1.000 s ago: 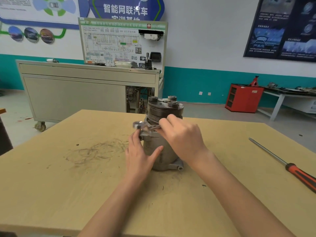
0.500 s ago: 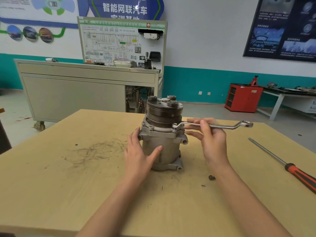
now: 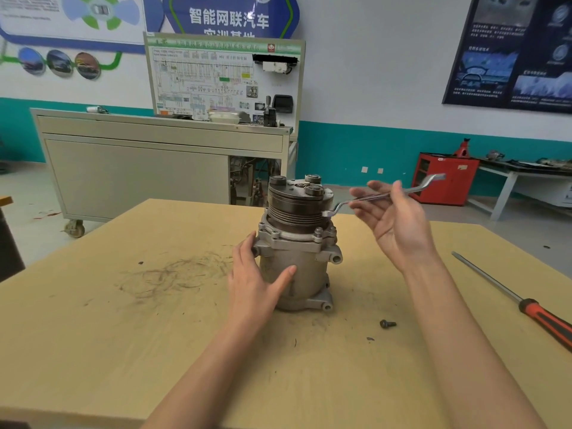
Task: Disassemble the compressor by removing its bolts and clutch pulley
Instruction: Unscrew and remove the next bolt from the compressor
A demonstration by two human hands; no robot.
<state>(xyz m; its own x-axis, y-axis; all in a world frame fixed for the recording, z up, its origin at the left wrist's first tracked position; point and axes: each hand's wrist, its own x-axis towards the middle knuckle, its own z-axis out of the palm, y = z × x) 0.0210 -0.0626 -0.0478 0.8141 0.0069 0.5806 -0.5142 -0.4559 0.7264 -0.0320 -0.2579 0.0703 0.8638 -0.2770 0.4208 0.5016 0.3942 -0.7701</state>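
Our left hand (image 3: 257,281) grips the compressor (image 3: 305,274) low on its housing, fingers round the far side and thumb across the front, holding it upright near the middle of the table (image 3: 123,335). Our right hand (image 3: 399,226) is raised to the right of it, palm turned up and fingers spread, with the thumb pinning the ring spanner (image 3: 387,196) against them. The spanner slopes up to the right. Its lower ring sits beside the grooves of the clutch pulley (image 3: 295,212), and we cannot be sure whether it touches them. 1 loose bolt (image 3: 387,324) lies on the table in front, and a screwdriver (image 3: 526,308) lies well off to the right.

We judge this to be a reset between strokes on the flange bolt (image 3: 318,233). To do it well, we should seat the ring fully and squarely over the head before pulling. The left hand should bear down so the housing does not twist, and the strokes should be short enough to clear the pulley.

Half a second ago the ring sat down on that bolt, the spanner was nearly level and the right hand lay over it palm down. It has since been lifted off and tipped. The left hand and the loose bolt have not moved.
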